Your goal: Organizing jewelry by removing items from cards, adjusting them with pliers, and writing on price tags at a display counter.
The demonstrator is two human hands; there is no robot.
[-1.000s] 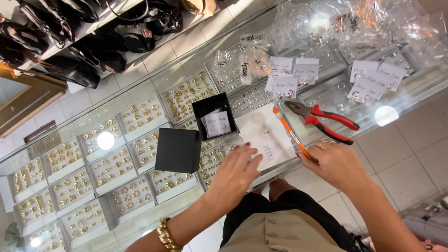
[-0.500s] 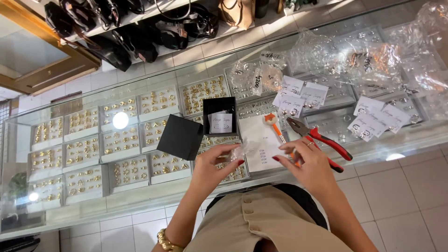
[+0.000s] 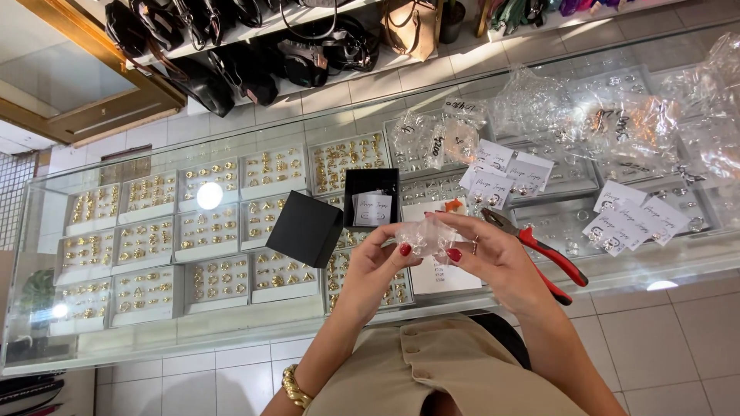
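Note:
A small clear plastic bag (image 3: pixel 423 237) is pinched between both of my hands above the glass counter (image 3: pixel 231 323). My left hand (image 3: pixel 378 266) grips its left side, thumb on top. My right hand (image 3: pixel 493 258) holds its right side with fingers curled around it. Under my hands lies a white paper sheet (image 3: pixel 443 273). A black box (image 3: pixel 371 196) with a white card inside stands open just beyond, and its black lid (image 3: pixel 306 229) lies to the left. Red-handled pliers (image 3: pixel 551 254) lie to the right of my right hand.
Several clear bags of jewellery (image 3: pixel 617 115) and white tagged cards (image 3: pixel 501 169) cover the right part of the counter. Trays of gold rings (image 3: pixel 208 231) fill the case under the glass. Dark handbags (image 3: pixel 254 54) line a shelf behind. Tiled floor (image 3: pixel 678 339) lies below.
My right hand has put down the orange pen it held a second ago. Both hands have come together and lifted the small clear bag. The view has swung right and down.

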